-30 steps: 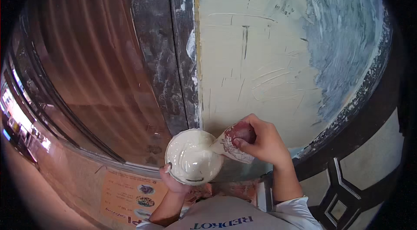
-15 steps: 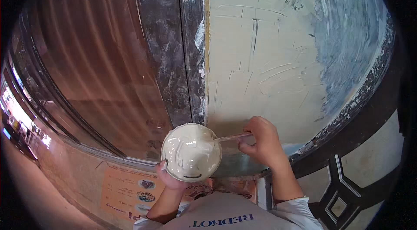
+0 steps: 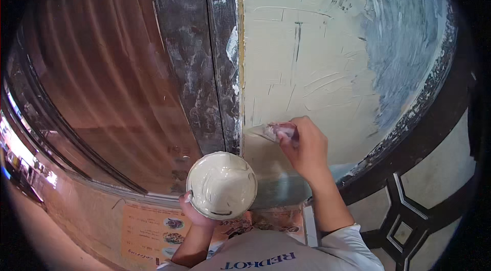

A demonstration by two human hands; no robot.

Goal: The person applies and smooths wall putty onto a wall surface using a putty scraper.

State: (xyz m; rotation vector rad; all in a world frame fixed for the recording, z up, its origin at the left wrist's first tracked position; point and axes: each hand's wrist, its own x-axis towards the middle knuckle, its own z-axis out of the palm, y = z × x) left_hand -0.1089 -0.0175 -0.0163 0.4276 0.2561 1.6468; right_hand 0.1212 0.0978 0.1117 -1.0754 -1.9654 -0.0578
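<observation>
My left hand [image 3: 194, 211] holds a round container of glossy cream paste [image 3: 222, 184] by its left side, low in the middle of the view. My right hand [image 3: 306, 144] is closed on a scraper [image 3: 265, 132] with a paste-smeared reddish handle. The scraper's pale blade is up and right of the container, at the left part of the cream-coated panel [image 3: 304, 51], near its yellowish edge; whether it touches the surface I cannot tell.
A weathered dark post [image 3: 190, 51] borders the panel's left, beside brown glass [image 3: 92, 81] with dark frames. Streaky blue-grey coating [image 3: 404, 35] covers the panel's right part. An orange printed sheet [image 3: 143, 230] lies low left; dark-framed pale panels [image 3: 429, 163] stand lower right.
My right hand and scraper have moved up, away from the paste in the container to the panel above it. My left hand and the container have shifted slightly left.
</observation>
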